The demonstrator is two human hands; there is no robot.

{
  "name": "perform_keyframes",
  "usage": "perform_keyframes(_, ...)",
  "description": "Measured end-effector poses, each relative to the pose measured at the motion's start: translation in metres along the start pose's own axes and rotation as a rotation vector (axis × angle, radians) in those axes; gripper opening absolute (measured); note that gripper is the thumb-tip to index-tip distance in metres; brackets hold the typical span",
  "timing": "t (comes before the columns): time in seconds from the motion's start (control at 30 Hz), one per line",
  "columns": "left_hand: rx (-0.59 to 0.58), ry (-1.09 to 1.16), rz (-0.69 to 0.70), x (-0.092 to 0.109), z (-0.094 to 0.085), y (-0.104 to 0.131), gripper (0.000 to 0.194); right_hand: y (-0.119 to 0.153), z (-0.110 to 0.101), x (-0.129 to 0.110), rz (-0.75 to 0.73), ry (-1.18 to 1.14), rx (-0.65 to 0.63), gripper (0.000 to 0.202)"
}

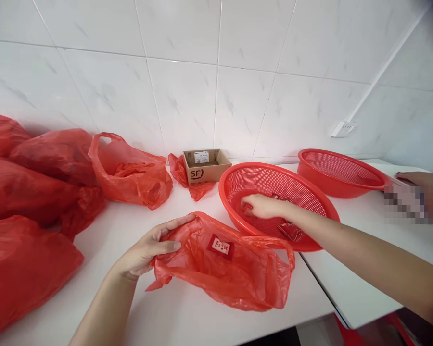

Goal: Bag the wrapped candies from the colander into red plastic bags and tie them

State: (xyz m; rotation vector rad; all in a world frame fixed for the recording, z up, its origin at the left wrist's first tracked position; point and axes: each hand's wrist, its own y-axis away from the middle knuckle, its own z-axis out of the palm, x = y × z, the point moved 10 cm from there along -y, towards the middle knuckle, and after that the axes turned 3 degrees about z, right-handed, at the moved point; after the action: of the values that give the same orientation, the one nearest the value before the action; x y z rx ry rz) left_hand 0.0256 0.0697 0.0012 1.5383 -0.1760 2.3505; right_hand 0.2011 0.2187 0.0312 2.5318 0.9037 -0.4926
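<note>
My left hand (149, 247) grips the left edge of a thin red plastic bag (252, 274), which lies spread on the white table. On the bag rests a small red packet (221, 247) with a pale printed label. My right hand (261, 206) reaches down inside a red perforated basket (279, 175), its fingers pinched round something red at the left side. Other dark red packets (288, 229) lie in the basket, partly hidden under my right forearm.
Filled red bags (25, 192) are heaped at the left, beside an upright open bag (133, 178). A cardboard box (207, 168) stands by the tiled wall. A second red basket (342, 175) is at the right, near another person's hand (414, 179) and a blurred object.
</note>
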Motion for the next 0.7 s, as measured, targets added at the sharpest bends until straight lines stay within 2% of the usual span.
perform_keyframes(0.13,-0.004,-0.001,0.0,0.001,0.0,0.0,0.063,0.009,-0.019,-0.017,-0.029,-0.652,-0.165,0.025)
perform_keyframes(0.2,0.002,0.001,0.003,0.001,-0.001,0.0,0.062,0.021,-0.024,-0.029,-0.038,-0.833,-0.193,0.027)
perform_keyframes(0.27,0.009,0.006,0.007,0.002,-0.002,0.0,0.061,0.033,-0.02,-0.043,-0.052,-0.883,-0.232,0.028)
perform_keyframes(0.37,0.015,0.025,0.008,0.001,-0.002,0.0,0.062,0.047,-0.003,-0.067,-0.085,-0.869,-0.323,0.033)
perform_keyframes(0.4,0.017,0.03,0.007,0.001,-0.002,-0.001,0.062,0.05,0.001,-0.073,-0.088,-0.827,-0.321,0.035)
perform_keyframes(0.47,0.02,0.029,0.003,0.0,-0.001,-0.001,0.062,0.049,-0.005,-0.074,-0.087,-0.701,-0.216,0.036)
perform_keyframes(0.53,0.018,0.024,0.003,0.0,-0.001,-0.001,0.062,0.044,-0.022,-0.064,-0.084,-0.584,-0.06,0.034)
perform_keyframes(0.6,0.012,0.027,0.01,0.001,0.0,0.0,0.063,0.039,-0.041,-0.04,-0.055,-0.49,0.068,0.032)
perform_keyframes(0.7,0.015,0.029,0.02,0.001,-0.001,0.001,0.063,0.036,-0.047,0.02,0.13,-0.177,0.089,0.034)
